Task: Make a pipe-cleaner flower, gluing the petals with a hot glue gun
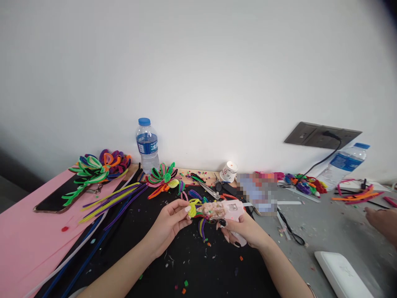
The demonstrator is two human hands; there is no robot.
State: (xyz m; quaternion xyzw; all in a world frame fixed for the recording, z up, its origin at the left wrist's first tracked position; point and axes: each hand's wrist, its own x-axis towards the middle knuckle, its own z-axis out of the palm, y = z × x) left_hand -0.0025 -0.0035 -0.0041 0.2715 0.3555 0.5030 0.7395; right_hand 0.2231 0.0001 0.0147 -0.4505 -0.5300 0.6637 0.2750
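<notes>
My left hand (174, 221) pinches a small yellow pipe-cleaner piece (194, 208) between thumb and fingers, near the middle of the view. My right hand (237, 229) is wrapped round a pale pink glue gun (232, 210), whose decorated front points left. The gun's nozzle end is at the yellow piece; whether they touch is hard to tell. A white glue stick (247, 204) sticks out of the gun's back. Under the gun lies a purple, yellow and green pipe-cleaner piece (202, 230) on the black mat (217, 273).
Pipe-cleaner flowers (166, 177), loose strips (116, 203), a phone (58, 195) and a water bottle (147, 147) stand or lie left. Scissors (211, 191) and a paper cup (228, 171) are behind. Rightward are a cable (290, 227), a white case (344, 275) and another person's hand (383, 223).
</notes>
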